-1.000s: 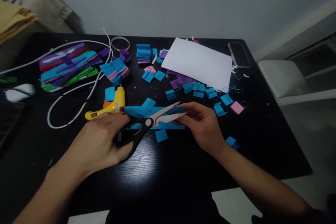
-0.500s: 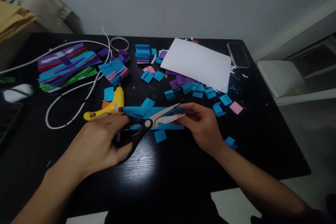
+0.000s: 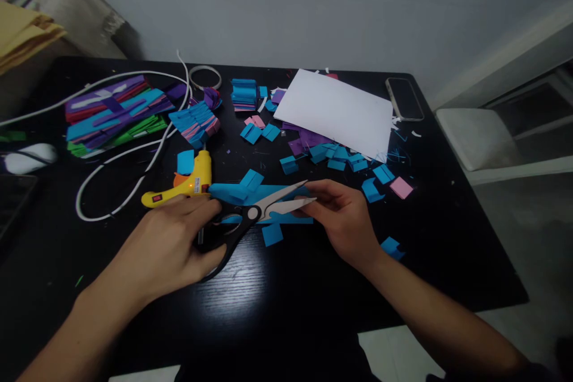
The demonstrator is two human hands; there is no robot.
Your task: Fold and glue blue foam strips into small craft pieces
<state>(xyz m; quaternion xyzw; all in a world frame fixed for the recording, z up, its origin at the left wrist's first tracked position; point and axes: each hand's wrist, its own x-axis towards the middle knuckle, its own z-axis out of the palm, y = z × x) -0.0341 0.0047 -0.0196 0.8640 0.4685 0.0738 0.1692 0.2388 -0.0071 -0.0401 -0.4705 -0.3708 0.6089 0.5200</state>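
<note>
OK, L hand grips black-handled kitchen scissors by the handles, blades parted, tips btwn 2 and 3 o'clock, over a blue paper strip on the table. R hand, at 3 o'clock of the pivot, bunches thumb + fingers by the tips; can't tell what's pinched, if anything. Yellow glue gun at 10 o'clock, white sheet approx. 1.

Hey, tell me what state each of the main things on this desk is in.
Scissors: blades open.
Left hand: closed around the scissors' handles.
Right hand: fingers bent near the blade tips; grip unclear.
Blue paper strip: partly covered by the scissors.
Yellow glue gun: lying down.
Small blue pieces: scattered, several creased.
White sheet: unfolded.
Phone: flat, screen dark.
</note>
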